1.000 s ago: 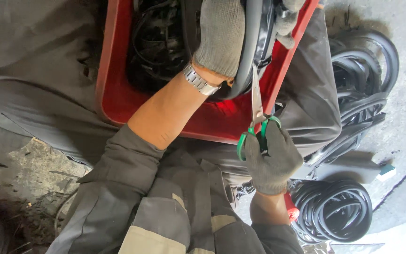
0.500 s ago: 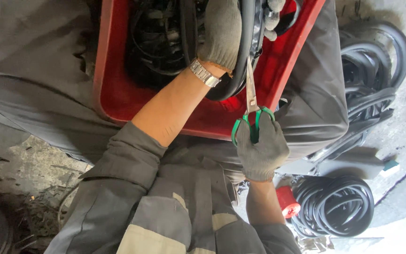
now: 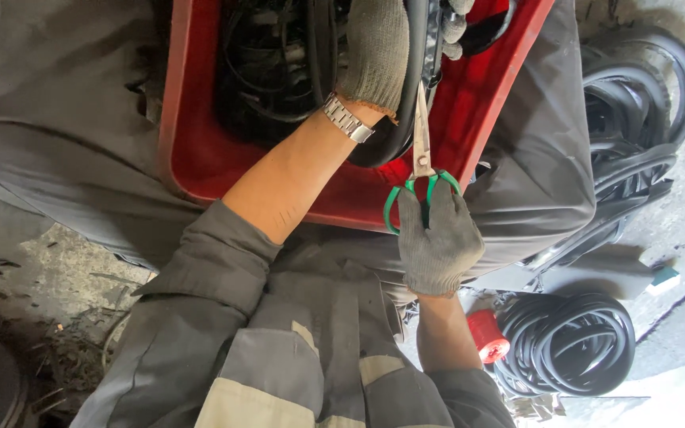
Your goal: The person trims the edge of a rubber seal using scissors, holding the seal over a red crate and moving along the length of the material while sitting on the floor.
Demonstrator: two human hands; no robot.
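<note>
Right hand, clamped on green-handled scissors, has edged upward; left hand grips black rubber strip, fingertips cropped

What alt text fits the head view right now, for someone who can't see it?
Seen from above, a gloved right hand holds green-handled scissors with blades pointing up at a black rubber strip, gripped by the gloved left hand over a red crate on the person's lap. Coils of black rubber lie on the ground to the right.
</note>
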